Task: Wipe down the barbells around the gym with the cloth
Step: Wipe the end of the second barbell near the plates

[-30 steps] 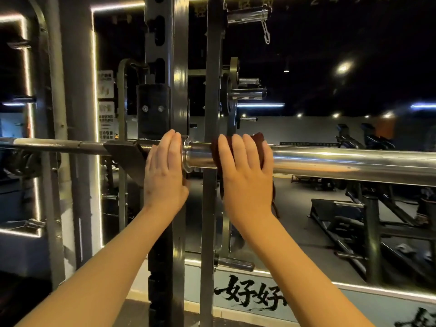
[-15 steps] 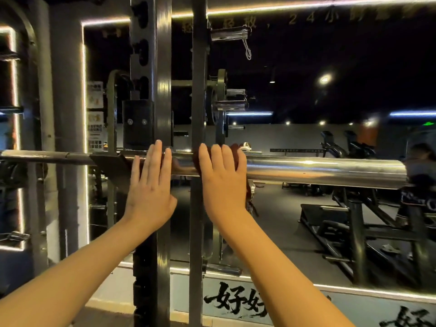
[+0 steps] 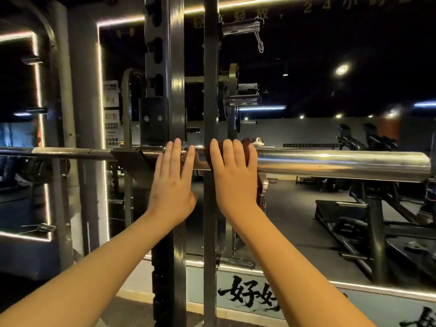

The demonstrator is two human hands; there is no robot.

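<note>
Head view, dim gym, LED strips on the frames.

Far left of my fingers: thin shaft of the bar, level, running in from the frame edge. It sits in a dark hook just left of my left fingertips.

Left hand: palm toward the bar, fingers straight and close together, laid flat over the bar at its collar. It grips nothing and only rests there. The slotted upright stands directly behind and above these fingers.

Between the hands: a plain post, which the bar crosses in front of.

Right hand: fingers straight, slightly spread, pressing the cloth against the inner end of the sleeve. The cloth is dark red. It shows between and above the fingertips, and a fold hangs below the heel of the hand on the right. Thumb is out of sight, so I can't say if it hooks under.

Right of those fingers: the sleeve runs on bare and shiny to its end near the frame edge.

Above the right fingers: pegs on the rack, one higher peg carrying a wire clip.

Below and right of the sleeve: dark machines on the floor. Brushed black lettering on a low panel under my right forearm.
</note>
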